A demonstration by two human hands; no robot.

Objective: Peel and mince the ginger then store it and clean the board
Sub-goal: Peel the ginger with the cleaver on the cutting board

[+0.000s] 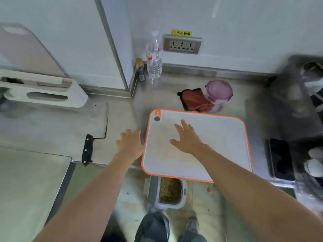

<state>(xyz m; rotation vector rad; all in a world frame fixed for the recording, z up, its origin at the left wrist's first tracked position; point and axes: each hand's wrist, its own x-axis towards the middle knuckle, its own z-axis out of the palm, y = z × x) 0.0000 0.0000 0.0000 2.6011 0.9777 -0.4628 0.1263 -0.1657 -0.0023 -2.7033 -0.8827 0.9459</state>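
Observation:
A white cutting board with an orange rim (218,142) lies on the steel counter, its near edge jutting past the counter's front. My right hand (187,137) lies flat on the board's left half with fingers spread. My left hand (130,142) sits at the board's left edge, fingers relaxed, holding nothing. A cleaver with a black handle (97,126) lies on the counter to the left. Behind the board stand a round container with a purple lid (218,93) and a crumpled red cloth (195,100). No ginger shows on the board.
A waste bin (168,193) with brownish scraps stands on the floor under the board's overhanging edge. A water bottle (154,58) and a small dark bottle (140,70) stand at the back wall. A knife rack (40,89) is at left, a black phone (281,159) at right.

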